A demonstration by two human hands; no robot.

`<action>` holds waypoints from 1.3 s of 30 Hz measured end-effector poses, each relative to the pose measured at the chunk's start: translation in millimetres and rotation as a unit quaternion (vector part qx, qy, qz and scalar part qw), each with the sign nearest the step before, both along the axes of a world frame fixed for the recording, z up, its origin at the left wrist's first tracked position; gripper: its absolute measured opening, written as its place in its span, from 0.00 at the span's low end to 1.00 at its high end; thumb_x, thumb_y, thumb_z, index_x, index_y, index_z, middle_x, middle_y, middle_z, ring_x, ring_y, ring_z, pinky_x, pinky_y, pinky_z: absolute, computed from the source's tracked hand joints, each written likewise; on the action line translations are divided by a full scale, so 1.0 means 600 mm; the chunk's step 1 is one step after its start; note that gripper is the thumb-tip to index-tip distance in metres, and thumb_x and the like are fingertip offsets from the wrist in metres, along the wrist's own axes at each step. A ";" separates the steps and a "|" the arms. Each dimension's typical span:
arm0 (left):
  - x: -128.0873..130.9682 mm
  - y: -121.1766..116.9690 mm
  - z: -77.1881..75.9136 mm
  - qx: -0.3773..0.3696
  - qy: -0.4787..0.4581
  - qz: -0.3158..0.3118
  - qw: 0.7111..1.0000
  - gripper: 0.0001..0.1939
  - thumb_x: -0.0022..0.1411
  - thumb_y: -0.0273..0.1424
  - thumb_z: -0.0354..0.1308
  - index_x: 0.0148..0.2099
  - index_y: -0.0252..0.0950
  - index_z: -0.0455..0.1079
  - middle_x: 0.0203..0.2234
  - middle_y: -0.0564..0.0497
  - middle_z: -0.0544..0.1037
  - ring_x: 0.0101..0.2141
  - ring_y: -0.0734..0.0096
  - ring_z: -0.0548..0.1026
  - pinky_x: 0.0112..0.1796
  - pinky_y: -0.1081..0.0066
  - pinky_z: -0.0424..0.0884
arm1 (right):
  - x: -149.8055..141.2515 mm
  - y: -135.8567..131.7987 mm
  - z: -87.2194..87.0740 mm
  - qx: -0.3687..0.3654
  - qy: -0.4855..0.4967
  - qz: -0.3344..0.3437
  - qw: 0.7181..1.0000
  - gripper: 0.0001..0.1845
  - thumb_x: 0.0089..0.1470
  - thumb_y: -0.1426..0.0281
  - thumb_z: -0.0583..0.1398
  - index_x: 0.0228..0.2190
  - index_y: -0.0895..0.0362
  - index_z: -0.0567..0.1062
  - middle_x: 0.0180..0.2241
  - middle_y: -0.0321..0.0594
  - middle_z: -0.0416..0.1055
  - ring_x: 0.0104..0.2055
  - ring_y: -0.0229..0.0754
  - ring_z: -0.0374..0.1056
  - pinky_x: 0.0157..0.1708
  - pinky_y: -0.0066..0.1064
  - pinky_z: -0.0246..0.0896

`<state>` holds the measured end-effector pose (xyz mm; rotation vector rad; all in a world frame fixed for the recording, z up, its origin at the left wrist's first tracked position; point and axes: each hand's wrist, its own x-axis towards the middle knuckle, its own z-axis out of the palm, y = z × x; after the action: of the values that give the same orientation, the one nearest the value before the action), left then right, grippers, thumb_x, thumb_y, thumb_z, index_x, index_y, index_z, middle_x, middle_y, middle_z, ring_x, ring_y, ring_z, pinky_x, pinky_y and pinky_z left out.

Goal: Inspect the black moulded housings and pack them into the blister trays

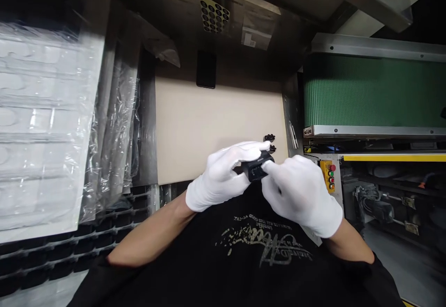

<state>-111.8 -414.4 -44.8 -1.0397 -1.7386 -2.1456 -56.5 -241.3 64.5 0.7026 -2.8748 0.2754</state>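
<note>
Both my hands wear white gloves and meet close to my chest over the near edge of a beige work surface [209,121]. My left hand [223,172] wraps its fingers over the top of a small black block-shaped part [257,167]. My right hand [299,191] pinches the same part from the right, its fingertips on the front face. Two small black clips [270,142] lie on the beige surface just beyond my hands.
Stacked clear plastic trays in film [42,126] fill the left side, with black trays [69,246] below them. A green conveyor belt [372,93] runs at the right, a yellow button box [328,175] below it. A dark phone [206,69] and a perforated card [214,15] sit at the back.
</note>
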 end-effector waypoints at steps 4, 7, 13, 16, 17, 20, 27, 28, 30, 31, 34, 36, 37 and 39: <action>-0.002 0.003 0.002 0.017 -0.006 -0.024 1.000 0.30 0.64 0.19 0.71 0.65 0.42 0.72 0.61 0.46 0.82 0.59 0.57 0.82 0.59 0.60 0.85 | 0.014 0.008 -0.011 -0.173 -0.019 -0.039 0.984 0.09 0.62 0.79 0.61 0.43 0.56 0.75 0.24 0.31 0.70 0.25 0.37 0.64 0.29 0.32 0.60; -0.002 0.003 0.003 0.020 -0.018 -0.037 0.999 0.30 0.64 0.18 0.71 0.64 0.43 0.72 0.61 0.46 0.82 0.59 0.56 0.82 0.58 0.59 0.85 | 0.021 0.010 -0.011 -0.232 -0.036 -0.046 0.971 0.12 0.62 0.81 0.62 0.45 0.55 0.75 0.26 0.32 0.73 0.25 0.37 0.67 0.29 0.32 0.64; -0.003 0.001 0.000 0.029 -0.005 -0.047 0.998 0.30 0.63 0.16 0.71 0.64 0.38 0.72 0.62 0.42 0.81 0.61 0.56 0.81 0.60 0.59 0.83 | 0.023 0.007 -0.005 -0.311 -0.078 -0.049 0.946 0.13 0.63 0.81 0.61 0.46 0.54 0.76 0.27 0.31 0.74 0.25 0.36 0.67 0.28 0.30 0.64; -0.006 0.001 0.003 0.035 0.022 -0.032 0.999 0.31 0.63 0.17 0.71 0.66 0.38 0.70 0.62 0.42 0.80 0.61 0.58 0.81 0.61 0.59 0.83 | 0.022 -0.001 -0.001 -0.261 -0.111 -0.028 0.959 0.15 0.64 0.79 0.60 0.49 0.55 0.78 0.24 0.29 0.71 0.24 0.36 0.62 0.28 0.32 0.61; -0.007 0.000 0.004 0.028 0.033 -0.023 0.999 0.31 0.64 0.17 0.71 0.66 0.38 0.70 0.62 0.42 0.80 0.61 0.58 0.81 0.61 0.59 0.83 | 0.022 -0.004 0.002 -0.239 -0.134 -0.022 0.962 0.15 0.64 0.78 0.60 0.50 0.56 0.78 0.23 0.29 0.69 0.23 0.36 0.61 0.28 0.32 0.60; -0.005 -0.001 0.009 -0.009 0.045 0.006 0.999 0.29 0.64 0.17 0.71 0.63 0.38 0.70 0.61 0.41 0.81 0.60 0.60 0.81 0.59 0.61 0.84 | 0.026 -0.008 0.016 -0.276 -0.238 -0.004 0.931 0.10 0.64 0.77 0.60 0.43 0.54 0.80 0.22 0.28 0.67 0.23 0.36 0.60 0.28 0.32 0.61; -0.022 -0.008 -0.009 -0.175 -0.057 0.008 0.983 0.18 0.64 0.19 0.63 0.53 0.40 0.71 0.55 0.46 0.84 0.56 0.60 0.84 0.55 0.61 0.83 | 0.044 0.052 -0.003 -0.631 -0.388 0.019 0.672 0.08 0.64 0.70 0.68 0.30 0.52 0.81 0.23 0.32 0.74 0.22 0.34 0.66 0.21 0.28 0.57; -0.035 -0.007 -0.020 -0.238 -0.095 0.002 0.967 0.16 0.63 0.20 0.61 0.52 0.39 0.72 0.53 0.46 0.84 0.54 0.59 0.84 0.53 0.60 0.83 | 0.048 0.065 -0.016 -0.646 -0.388 -0.005 0.657 0.06 0.63 0.69 0.69 0.32 0.52 0.83 0.23 0.32 0.74 0.21 0.35 0.66 0.21 0.28 0.56; -0.070 0.006 -0.049 -0.387 -0.152 -0.024 0.909 0.13 0.62 0.24 0.57 0.50 0.38 0.72 0.48 0.44 0.84 0.47 0.57 0.84 0.49 0.58 0.82 | 0.058 0.090 -0.046 -0.650 -0.364 -0.095 0.660 0.04 0.63 0.66 0.69 0.35 0.53 0.84 0.21 0.32 0.73 0.21 0.36 0.67 0.22 0.29 0.58; -0.091 0.018 -0.067 -0.465 -0.163 -0.039 0.869 0.13 0.64 0.26 0.55 0.50 0.37 0.72 0.45 0.43 0.84 0.45 0.56 0.84 0.47 0.57 0.81 | 0.063 0.101 -0.063 -0.638 -0.342 -0.150 0.674 0.06 0.64 0.65 0.69 0.36 0.54 0.84 0.20 0.31 0.72 0.22 0.37 0.67 0.24 0.29 0.61; -0.152 0.078 -0.124 -0.630 -0.150 -0.083 0.757 0.15 0.65 0.29 0.55 0.52 0.34 0.74 0.44 0.38 0.83 0.44 0.50 0.82 0.45 0.57 0.78 | 0.081 0.122 -0.124 -0.533 -0.272 -0.305 0.741 0.09 0.63 0.63 0.67 0.35 0.56 0.83 0.22 0.33 0.74 0.25 0.39 0.70 0.30 0.31 0.67; -0.181 0.131 -0.158 -0.675 -0.141 -0.115 0.715 0.17 0.61 0.28 0.59 0.52 0.31 0.76 0.45 0.34 0.83 0.46 0.45 0.82 0.47 0.56 0.78 | 0.092 0.131 -0.174 -0.423 -0.248 -0.372 0.788 0.10 0.63 0.63 0.64 0.36 0.57 0.83 0.27 0.36 0.77 0.29 0.40 0.72 0.34 0.33 0.70; -0.191 0.158 -0.173 -0.689 -0.141 -0.130 0.699 0.17 0.58 0.28 0.62 0.50 0.30 0.78 0.44 0.32 0.84 0.47 0.43 0.82 0.48 0.55 0.77 | 0.096 0.135 -0.202 -0.364 -0.243 -0.394 0.808 0.12 0.63 0.64 0.63 0.39 0.58 0.84 0.30 0.38 0.79 0.31 0.41 0.74 0.37 0.34 0.71; -0.201 0.201 -0.198 -0.717 -0.138 -0.159 0.664 0.16 0.54 0.26 0.66 0.46 0.28 0.80 0.42 0.30 0.84 0.47 0.41 0.82 0.49 0.55 0.77 | 0.101 0.142 -0.256 -0.255 -0.237 -0.419 0.838 0.17 0.63 0.68 0.59 0.47 0.59 0.84 0.38 0.45 0.83 0.38 0.45 0.76 0.46 0.38 0.73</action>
<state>-232.5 -293.6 -163.3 -1.2542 -3.6879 -0.5280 4.2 -156.0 -89.1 -0.8172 -2.9488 1.1235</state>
